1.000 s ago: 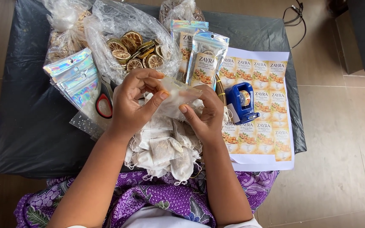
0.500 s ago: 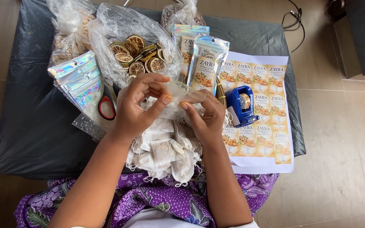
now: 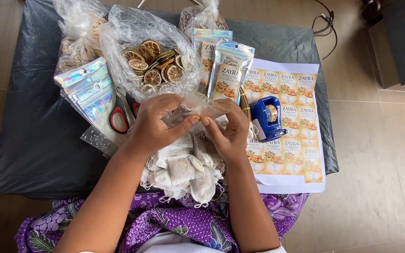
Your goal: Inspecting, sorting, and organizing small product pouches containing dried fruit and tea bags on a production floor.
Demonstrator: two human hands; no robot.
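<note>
2 bare hands meet above the middle of a worktop (image 3: 33,154) draped in dark plastic, both holding 1 small clear plastic pouch (image 3: 195,108). Going left to right: a fan of shiny holographic zip pouches (image 3: 87,91) lies at the left, with red-handled scissors (image 3: 118,119) just beside them. The left hand (image 3: 153,124) pinches the pouch's left end, thumb underneath and fingers (image 3: 176,100) curled over the top. Behind it sits an open clear bag of dried citrus slices (image 3: 153,68). The pouch stretches level between the hands, above a heap of white cloth tea bags (image 3: 181,171). The right hand (image 3: 230,131) pinches the pouch's right end, its fingertips (image 3: 206,122) pressed together on the lower edge. The pouch looks very light, thin, crinkly and a little slippery, likely to buckle if squeezed mid-body, so the edges are probably the best place to hold it. Further right stand 2 filled, labelled foil pouches (image 3: 228,75), then a blue tape dispenser (image 3: 267,117) resting on a sheet of printed labels (image 3: 301,140).
</note>
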